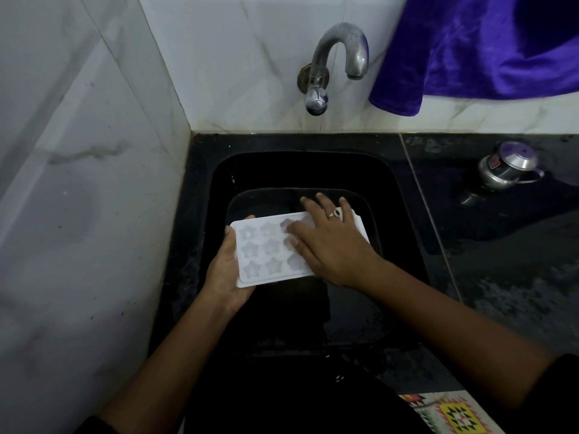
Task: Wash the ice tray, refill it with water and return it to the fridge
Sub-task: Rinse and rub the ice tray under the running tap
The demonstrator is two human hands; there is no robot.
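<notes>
Our left hand (227,270) grips the ice tray (258,241) over the sink (216,183); our right hand (329,242) rests flat on it, fingers (324,202) spread; we should rub every star cavity (272,246).

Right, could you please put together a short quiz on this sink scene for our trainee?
1. True or false: the left hand and the right hand both touch the ice tray.
2. What shape are the tray's moulds? A) round B) star C) square
3. Name the metal item standing on the counter to the right of the sink.

Key
1. True: the left hand grips the tray's left end and the right hand lies flat on top.
2. B
3. A small lidded steel pot.
</notes>
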